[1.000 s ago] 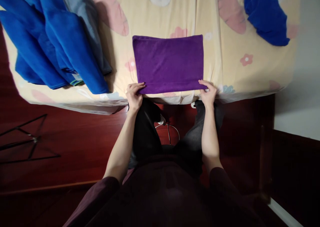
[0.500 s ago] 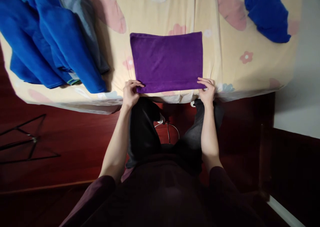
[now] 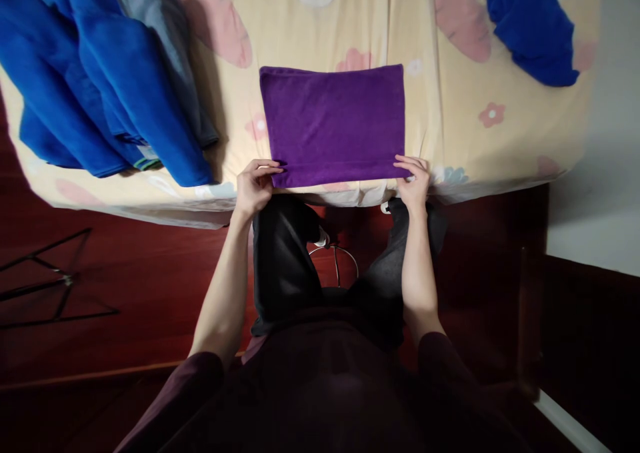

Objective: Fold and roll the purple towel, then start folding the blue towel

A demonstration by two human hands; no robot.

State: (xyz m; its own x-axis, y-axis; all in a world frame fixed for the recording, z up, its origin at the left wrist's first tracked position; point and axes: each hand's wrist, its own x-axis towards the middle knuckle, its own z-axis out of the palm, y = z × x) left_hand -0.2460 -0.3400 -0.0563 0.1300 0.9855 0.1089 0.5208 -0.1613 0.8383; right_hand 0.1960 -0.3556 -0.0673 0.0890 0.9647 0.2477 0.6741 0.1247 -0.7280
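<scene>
Now left hand (image 3: 254,186) shifted outward; purple cloth (image 3: 335,120) unmoved.

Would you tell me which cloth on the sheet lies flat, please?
The purple cloth by the left hand and right hand: it lies flat, while the grey cloth and blue cloths at left are heaped and the blue cloth at right is bunched.

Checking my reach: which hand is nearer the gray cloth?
Left. The left hand is right of the gray cloth; the right hand is farther right, across the purple cloth.
</scene>
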